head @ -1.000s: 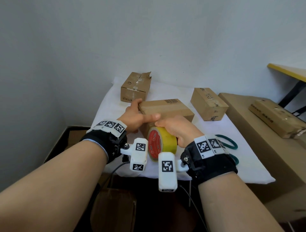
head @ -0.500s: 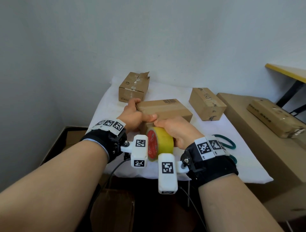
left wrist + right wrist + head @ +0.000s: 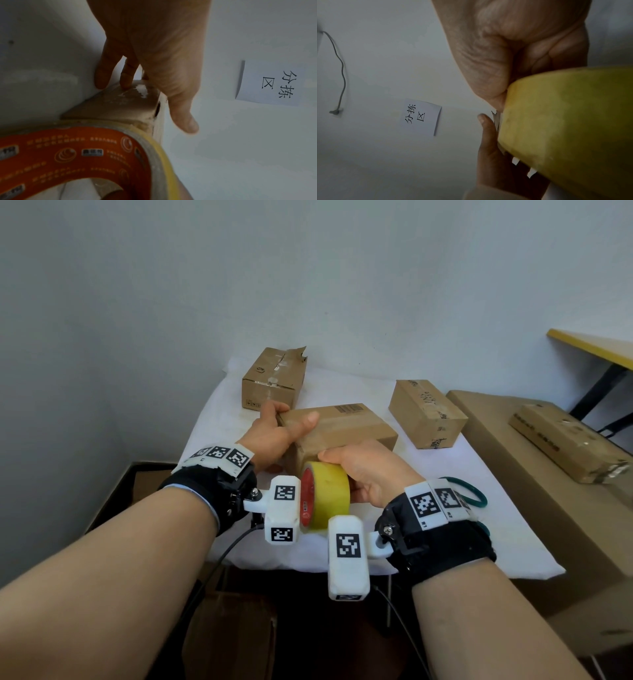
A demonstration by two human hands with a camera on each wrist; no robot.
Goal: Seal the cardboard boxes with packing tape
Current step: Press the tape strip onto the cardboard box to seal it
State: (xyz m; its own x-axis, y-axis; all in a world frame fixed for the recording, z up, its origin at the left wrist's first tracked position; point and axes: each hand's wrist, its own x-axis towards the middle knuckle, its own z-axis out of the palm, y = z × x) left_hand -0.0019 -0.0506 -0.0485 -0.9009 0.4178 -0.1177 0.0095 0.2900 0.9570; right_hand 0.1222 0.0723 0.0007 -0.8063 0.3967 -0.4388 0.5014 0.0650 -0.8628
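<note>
A cardboard box [image 3: 346,428] with a barcode lies in the middle of the white-covered table [image 3: 507,539]. My left hand [image 3: 274,436] grips its near left corner, thumb on top and fingers down the far side; the left wrist view shows those fingers [image 3: 126,75] against the box [image 3: 120,105]. My right hand [image 3: 366,470] holds a yellow tape roll [image 3: 327,496] with a red core against the box's near end face. The roll fills the lower part of the left wrist view [image 3: 85,159] and the right wrist view [image 3: 570,128]. My right hand [image 3: 513,54] wraps its top.
Two more cardboard boxes stand on the table, one torn open at the back [image 3: 274,381] and one at the right [image 3: 426,412]. A flat box [image 3: 568,443] lies on a large carton [image 3: 534,494] to the right. Green rings [image 3: 469,494] lie near my right wrist.
My left thumb has slid away from my right hand along the box's top edge and now lies nearer the left corner. The tape roll stays against the near face.
</note>
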